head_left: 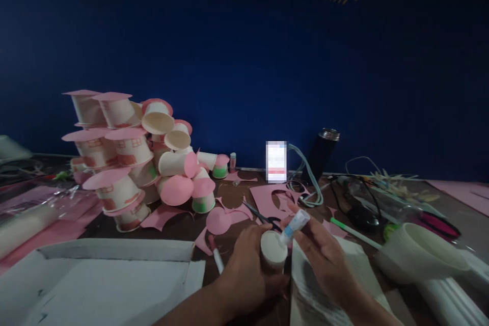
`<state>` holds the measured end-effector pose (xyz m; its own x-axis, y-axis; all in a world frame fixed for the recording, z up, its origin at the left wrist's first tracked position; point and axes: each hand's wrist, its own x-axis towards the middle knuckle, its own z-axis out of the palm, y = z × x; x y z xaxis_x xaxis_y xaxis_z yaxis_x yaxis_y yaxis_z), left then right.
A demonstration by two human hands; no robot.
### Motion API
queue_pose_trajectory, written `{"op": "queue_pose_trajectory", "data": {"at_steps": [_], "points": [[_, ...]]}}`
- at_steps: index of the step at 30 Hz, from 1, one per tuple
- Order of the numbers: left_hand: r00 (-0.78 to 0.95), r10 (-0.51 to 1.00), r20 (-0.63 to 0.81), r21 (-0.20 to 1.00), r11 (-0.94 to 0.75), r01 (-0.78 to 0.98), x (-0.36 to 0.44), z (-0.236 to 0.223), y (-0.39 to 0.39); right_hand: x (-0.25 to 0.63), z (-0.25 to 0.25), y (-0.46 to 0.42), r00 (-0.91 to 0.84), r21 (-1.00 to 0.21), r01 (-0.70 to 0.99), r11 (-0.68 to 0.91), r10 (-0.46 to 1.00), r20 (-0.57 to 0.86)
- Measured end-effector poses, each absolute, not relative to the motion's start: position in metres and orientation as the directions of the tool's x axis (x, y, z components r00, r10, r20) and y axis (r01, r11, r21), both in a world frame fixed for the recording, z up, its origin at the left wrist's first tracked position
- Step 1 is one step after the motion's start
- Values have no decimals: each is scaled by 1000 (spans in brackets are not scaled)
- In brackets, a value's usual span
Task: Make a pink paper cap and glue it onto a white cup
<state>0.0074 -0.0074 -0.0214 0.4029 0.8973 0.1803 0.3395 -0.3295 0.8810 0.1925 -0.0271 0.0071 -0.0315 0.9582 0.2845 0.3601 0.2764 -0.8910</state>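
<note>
My left hand [246, 267] is wrapped round a white paper cup [274, 247], its flat round end turned up toward me. Between the fingers of my right hand [323, 252] is a glue stick [296, 225] with a white and blue barrel, tilted so its tip meets the cup's rim. Just beyond my hands lie scissors [263, 215], partly hidden, and a pink paper disc [218, 221]. A red and white marker [216, 253] rests left of my left hand. Under my right forearm is a printed paper or booklet [305, 295].
Paper cups with pink discs [128, 150] are piled at left, behind an open white box [114, 285]. Pink paper scraps [267, 198] lie ahead, near a lit, blurred screen [276, 162] and a dark bottle [323, 155]. A stack of white cups [420, 254] lies at right.
</note>
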Motion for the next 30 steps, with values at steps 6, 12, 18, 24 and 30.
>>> {"op": "queue_pose_trajectory", "data": {"at_steps": [6,12,18,24,30], "points": [[385,912,145,876,-299,379,8,-16,-7,192,7,-28,-58,-826,472,307,946,319],[353,922,157,879,-293,375,7,-19,-8,195,8,-25,-5,-836,454,307,940,342],[379,913,148,892,-289,347,7,-19,-7,193,7,-28,-32,-873,396,285,954,297],[286,941,178,846,-295,444,10,-22,-7,191,12,-29,-72,-850,429,305,950,305],[310,942,126,787,-285,547,9,-15,-6,192,15,-31,-63,-835,461,299,950,305]]}}
